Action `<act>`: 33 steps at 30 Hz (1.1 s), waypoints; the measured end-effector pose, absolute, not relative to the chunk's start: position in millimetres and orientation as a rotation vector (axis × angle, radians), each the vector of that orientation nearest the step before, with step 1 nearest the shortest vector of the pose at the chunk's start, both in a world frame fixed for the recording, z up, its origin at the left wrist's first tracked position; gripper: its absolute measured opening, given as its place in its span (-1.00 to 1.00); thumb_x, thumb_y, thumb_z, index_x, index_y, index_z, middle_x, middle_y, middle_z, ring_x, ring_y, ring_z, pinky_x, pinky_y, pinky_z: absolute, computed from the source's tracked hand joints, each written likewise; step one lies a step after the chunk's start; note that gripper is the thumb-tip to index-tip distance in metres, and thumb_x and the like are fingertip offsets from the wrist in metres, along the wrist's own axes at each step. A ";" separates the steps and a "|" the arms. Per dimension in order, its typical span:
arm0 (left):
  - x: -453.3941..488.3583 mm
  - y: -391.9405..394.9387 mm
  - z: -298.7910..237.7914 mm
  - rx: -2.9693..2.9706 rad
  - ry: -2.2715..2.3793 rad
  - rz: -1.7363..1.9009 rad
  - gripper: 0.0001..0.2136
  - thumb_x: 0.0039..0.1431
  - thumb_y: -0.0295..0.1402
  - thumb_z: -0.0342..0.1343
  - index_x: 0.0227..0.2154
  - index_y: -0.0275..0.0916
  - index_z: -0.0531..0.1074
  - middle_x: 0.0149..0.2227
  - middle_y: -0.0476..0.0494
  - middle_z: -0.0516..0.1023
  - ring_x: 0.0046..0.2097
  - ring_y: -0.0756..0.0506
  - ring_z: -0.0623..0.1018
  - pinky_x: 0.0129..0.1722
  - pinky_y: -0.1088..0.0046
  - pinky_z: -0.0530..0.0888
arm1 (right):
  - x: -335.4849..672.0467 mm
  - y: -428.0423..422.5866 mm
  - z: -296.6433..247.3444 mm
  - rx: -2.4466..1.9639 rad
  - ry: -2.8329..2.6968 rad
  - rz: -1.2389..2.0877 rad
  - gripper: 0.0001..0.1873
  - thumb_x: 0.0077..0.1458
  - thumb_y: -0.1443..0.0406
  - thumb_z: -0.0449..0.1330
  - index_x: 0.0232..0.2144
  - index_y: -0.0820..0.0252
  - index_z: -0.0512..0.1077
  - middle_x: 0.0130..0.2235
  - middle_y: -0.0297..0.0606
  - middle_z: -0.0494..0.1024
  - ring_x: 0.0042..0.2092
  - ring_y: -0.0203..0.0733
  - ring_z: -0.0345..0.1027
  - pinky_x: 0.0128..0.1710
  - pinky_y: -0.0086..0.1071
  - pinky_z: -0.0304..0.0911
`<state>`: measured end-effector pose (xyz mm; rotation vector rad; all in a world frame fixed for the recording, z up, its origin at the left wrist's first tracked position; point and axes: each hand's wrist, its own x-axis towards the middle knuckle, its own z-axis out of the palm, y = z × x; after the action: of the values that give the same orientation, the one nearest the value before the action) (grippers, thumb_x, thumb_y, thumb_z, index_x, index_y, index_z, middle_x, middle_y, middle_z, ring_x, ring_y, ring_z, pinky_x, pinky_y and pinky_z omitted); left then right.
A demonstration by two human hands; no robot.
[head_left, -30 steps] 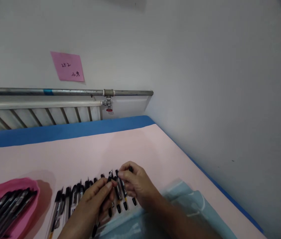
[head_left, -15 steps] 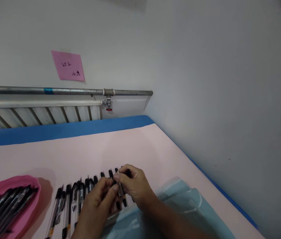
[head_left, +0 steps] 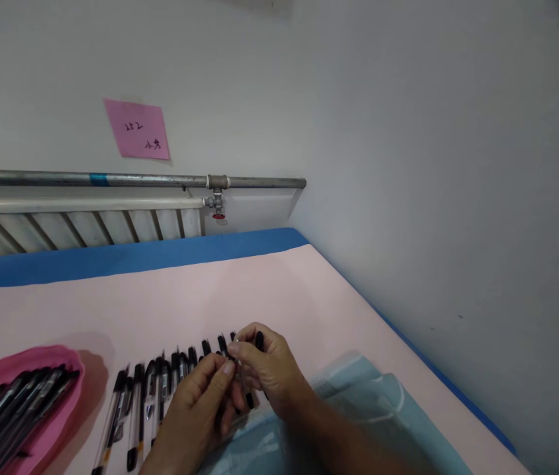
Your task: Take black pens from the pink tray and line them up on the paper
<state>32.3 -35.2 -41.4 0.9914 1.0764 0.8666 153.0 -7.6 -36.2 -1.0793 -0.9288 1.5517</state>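
My left hand (head_left: 198, 409) is closed in a pinch, thumb against fingertips, right beside the other hand's fingertips. What it pinches is too small and hidden to make out. My right hand (head_left: 274, 369) is closed too, around a black-ended pen (head_left: 260, 340) that sticks up between its fingers; the rest of that pen is mostly covered. Beneath and beside both hands, a row of clear-barrelled pens (head_left: 136, 409) with black ends lies side by side on the pink table surface (head_left: 161, 310). Several of them are partly hidden behind the hands.
A pink basket (head_left: 79, 389) at the left holds a bundle of dark pens (head_left: 22, 409). Light blue plastic sheeting (head_left: 368, 396) lies under the right forearm. Behind the table's blue edge (head_left: 210, 247) are a radiator (head_left: 82, 231) and pipe; a wall (head_left: 432, 198) borders the right side.
Both hands stay close together over the pens, with only small finger movements. More of the black pen end shows above my right hand. The view has shifted slightly.
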 end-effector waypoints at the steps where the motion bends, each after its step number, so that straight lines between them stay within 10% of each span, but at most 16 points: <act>1: 32.1 -35.6 -41.6 0.987 1.071 0.860 -0.63 0.06 -0.07 -0.02 -0.63 -0.27 0.34 -0.83 0.13 0.15 -0.75 0.14 0.09 -0.72 0.63 0.00 | 153.2 -8.1 -35.6 -1.070 -0.907 1.561 -0.79 -0.19 0.27 0.28 -0.58 0.22 0.29 -0.70 -0.53 0.20 -0.69 -0.50 0.00 -0.72 -0.57 -0.11; 10: 34.8 -37.7 -35.1 0.812 1.041 0.954 -0.72 0.01 -0.12 0.08 -0.55 -0.27 0.34 -0.65 0.05 0.39 -0.71 0.19 0.14 -0.70 0.67 0.01 | 155.6 -9.4 -31.5 -0.936 -0.863 1.712 -0.83 -0.11 0.27 0.22 -0.44 0.25 0.36 -0.68 -0.51 0.23 -0.71 -0.53 -0.13 -0.76 -0.58 -0.22; 33: 33.0 -37.9 -36.2 0.803 1.048 0.887 -0.69 0.01 -0.08 0.05 -0.56 -0.26 0.34 -0.74 0.12 0.26 -0.75 0.19 0.02 -0.74 0.65 -0.10 | 155.2 -10.7 -28.1 -0.959 -0.856 1.790 -0.81 -0.13 0.25 0.22 -0.44 0.25 0.38 -0.67 -0.52 0.23 -0.72 -0.56 -0.16 -0.77 -0.59 -0.28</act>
<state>33.0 -37.9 -36.2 0.8031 1.0483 0.8873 155.2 -10.7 -28.1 -0.9589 -0.8560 1.7899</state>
